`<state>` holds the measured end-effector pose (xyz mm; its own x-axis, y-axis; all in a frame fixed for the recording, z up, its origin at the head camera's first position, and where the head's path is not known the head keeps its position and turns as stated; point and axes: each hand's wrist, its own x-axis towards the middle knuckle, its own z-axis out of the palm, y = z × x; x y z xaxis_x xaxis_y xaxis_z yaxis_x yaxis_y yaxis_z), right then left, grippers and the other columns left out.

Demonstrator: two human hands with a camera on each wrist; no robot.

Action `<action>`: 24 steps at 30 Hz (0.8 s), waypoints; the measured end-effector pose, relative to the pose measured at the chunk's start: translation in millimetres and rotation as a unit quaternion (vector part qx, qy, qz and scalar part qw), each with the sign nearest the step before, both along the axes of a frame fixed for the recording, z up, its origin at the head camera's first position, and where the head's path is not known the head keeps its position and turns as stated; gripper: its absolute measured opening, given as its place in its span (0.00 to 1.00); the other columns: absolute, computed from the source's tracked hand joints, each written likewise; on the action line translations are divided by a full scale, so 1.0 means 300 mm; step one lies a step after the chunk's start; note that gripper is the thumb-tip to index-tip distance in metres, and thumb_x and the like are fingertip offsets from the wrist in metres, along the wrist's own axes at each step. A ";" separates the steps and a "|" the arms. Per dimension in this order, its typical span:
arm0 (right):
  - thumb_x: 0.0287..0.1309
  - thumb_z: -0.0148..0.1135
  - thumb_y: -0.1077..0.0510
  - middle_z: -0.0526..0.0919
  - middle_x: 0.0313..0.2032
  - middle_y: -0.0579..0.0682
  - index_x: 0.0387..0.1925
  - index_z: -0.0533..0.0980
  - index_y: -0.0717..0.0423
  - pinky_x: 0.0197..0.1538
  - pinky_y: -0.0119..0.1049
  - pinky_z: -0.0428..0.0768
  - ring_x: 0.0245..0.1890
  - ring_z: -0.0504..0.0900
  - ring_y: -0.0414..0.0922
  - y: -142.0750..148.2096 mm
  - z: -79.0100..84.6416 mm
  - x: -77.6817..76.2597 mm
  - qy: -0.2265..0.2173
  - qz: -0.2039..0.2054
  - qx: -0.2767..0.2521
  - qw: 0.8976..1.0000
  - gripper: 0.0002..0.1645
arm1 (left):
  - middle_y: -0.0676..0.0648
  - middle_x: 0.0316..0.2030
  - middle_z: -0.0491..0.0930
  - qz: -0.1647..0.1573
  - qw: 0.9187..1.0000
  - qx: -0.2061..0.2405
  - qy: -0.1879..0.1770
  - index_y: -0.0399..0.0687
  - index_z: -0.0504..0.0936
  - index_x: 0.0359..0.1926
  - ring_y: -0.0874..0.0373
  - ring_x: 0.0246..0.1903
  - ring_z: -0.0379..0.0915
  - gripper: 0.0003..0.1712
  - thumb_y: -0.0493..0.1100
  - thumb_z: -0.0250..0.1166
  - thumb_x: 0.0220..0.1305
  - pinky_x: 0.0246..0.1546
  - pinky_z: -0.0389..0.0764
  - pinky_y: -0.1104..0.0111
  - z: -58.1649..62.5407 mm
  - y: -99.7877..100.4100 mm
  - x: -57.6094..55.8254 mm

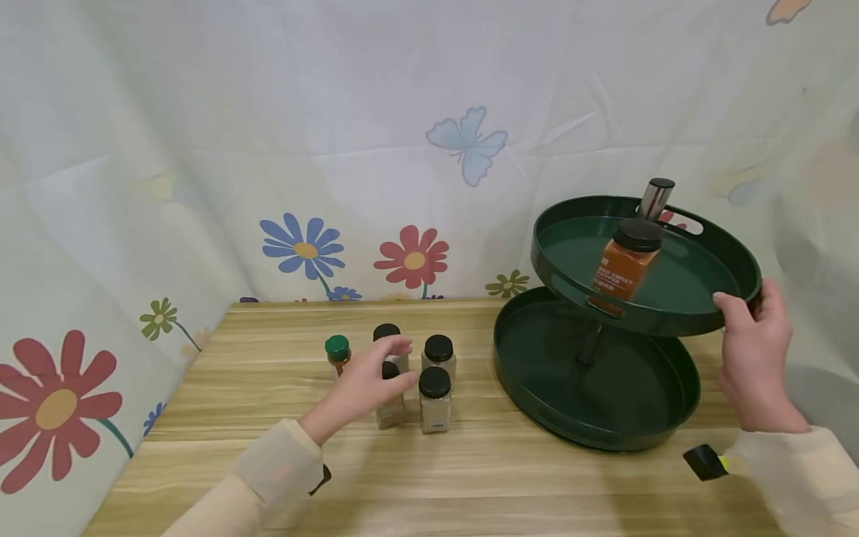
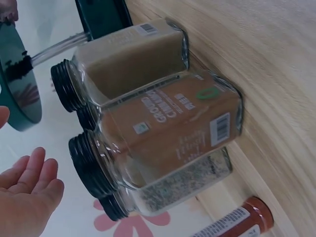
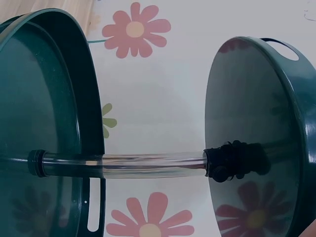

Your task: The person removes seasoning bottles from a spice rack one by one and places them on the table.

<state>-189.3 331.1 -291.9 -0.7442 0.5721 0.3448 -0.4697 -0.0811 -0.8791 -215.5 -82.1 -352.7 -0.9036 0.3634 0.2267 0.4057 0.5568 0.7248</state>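
Observation:
My left hand (image 1: 365, 380) hovers over a cluster of spice jars, fingers loosely bent and holding nothing; the left wrist view shows it just off the black lids. Nearest are a ground cinnamon jar (image 2: 168, 118), a pale powder jar (image 2: 133, 59) and a jar of dried herbs (image 2: 187, 180). The right hand (image 1: 758, 350) grips the right rim of the upper green tray (image 1: 658, 321) of a two-tier stand, thumb over the edge. A red sweet pepper jar (image 1: 624, 261) stands on this upper tier. Below is the lower tray (image 1: 584, 429), joined by a post (image 3: 153, 166).
A green-capped bottle (image 1: 338, 348) stands left of the cluster. Another black-lidded jar (image 1: 439, 350) is at the cluster's back right. The wooden table (image 1: 470, 485) meets a flowered curtain (image 1: 362, 179) at the back.

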 end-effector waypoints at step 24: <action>0.59 0.50 0.64 0.65 0.46 0.49 0.51 0.64 0.58 0.44 0.20 0.64 0.46 0.64 0.38 -0.048 0.003 0.015 -0.020 -0.023 0.025 0.999 0.17 | 0.52 0.50 0.73 -0.054 0.998 0.021 0.031 0.50 0.69 0.56 0.58 0.52 0.66 0.26 0.51 0.60 0.58 0.54 0.69 0.54 0.042 0.108 -0.009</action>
